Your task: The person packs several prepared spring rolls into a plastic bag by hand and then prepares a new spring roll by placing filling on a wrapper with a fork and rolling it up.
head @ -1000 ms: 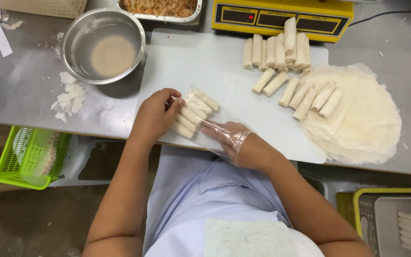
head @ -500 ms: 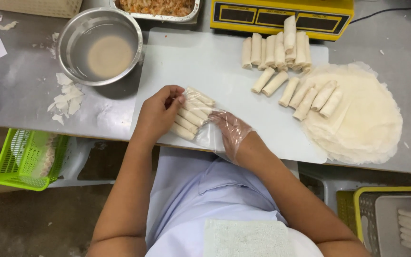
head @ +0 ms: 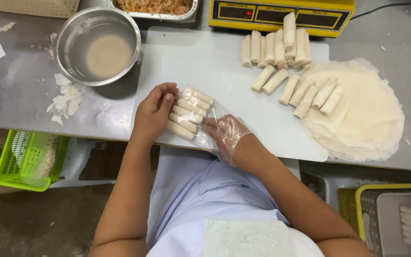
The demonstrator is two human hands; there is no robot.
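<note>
Taking the white cutting board [head: 215,62] as the landmark: at its near edge, closest to the person, both hands work on a small batch of five rolled spring rolls [head: 186,112] lying side by side in a clear plastic bag [head: 210,119]. The bare left hand [head: 155,114] curls over the batch's left ends, fingers [head: 167,97] bent and pressing against the rolls, probably to keep them squared up in a row. The right hand [head: 227,133], in a thin clear glove, sits at the bag's near right corner with fingers lightly closed, apparently pinching the plastic so the bag stays open or taut; how firm that pinch is cannot be told.

Against half a second ago, the right hand has slid closer to the batch and the left fingers have crept a little further over the rolls; the batch itself has hardly moved.

Farther across the board, at its far right corner, more finished spring rolls [head: 277,47] lie in a loose row, some spilling onto a stack of round wrappers [head: 362,114] just right of the board. Left of the board stands a steel bowl [head: 98,45] with cloudy liquid, and wrapper scraps [head: 65,97] lie near it on the grey surface [head: 15,90]. Beyond the board sit a yellow scale [head: 281,12] and a tray of filling [head: 155,7].
</note>
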